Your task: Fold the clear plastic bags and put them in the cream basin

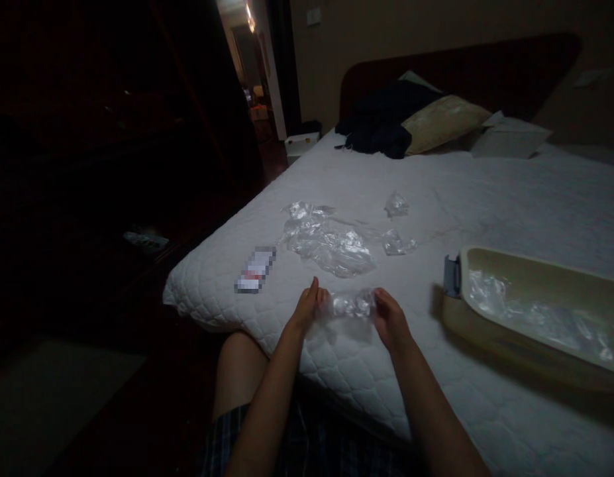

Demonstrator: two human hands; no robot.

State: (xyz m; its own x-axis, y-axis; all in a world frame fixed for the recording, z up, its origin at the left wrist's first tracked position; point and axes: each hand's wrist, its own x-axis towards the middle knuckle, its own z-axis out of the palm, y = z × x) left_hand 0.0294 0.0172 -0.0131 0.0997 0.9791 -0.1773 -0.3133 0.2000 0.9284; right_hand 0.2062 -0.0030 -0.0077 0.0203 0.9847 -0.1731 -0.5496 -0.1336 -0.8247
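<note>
Between my two hands a crumpled clear plastic bag (350, 305) is stretched sideways, just above the near edge of the bed. My left hand (310, 305) grips its left end, thumb pointing up. At the other end, my right hand (390, 318) pinches the plastic with its fingertips. Beyond them a heap of clear plastic bags (331, 242) lies spread on the white quilted bedcover (485, 212). Two smaller pieces lie apart from it: a crumpled bag (397, 204) farther back and a flatter bag (399, 243) to the heap's right.
A beige plastic box (510, 344) with a grey latch stands to the right, with clear plastic inside. A blurred phone-like object (255, 270) lies at the left. Dark clothes (381, 119) and a pillow (446, 122) are by the headboard (465, 69). The bed's left side drops to a dark floor.
</note>
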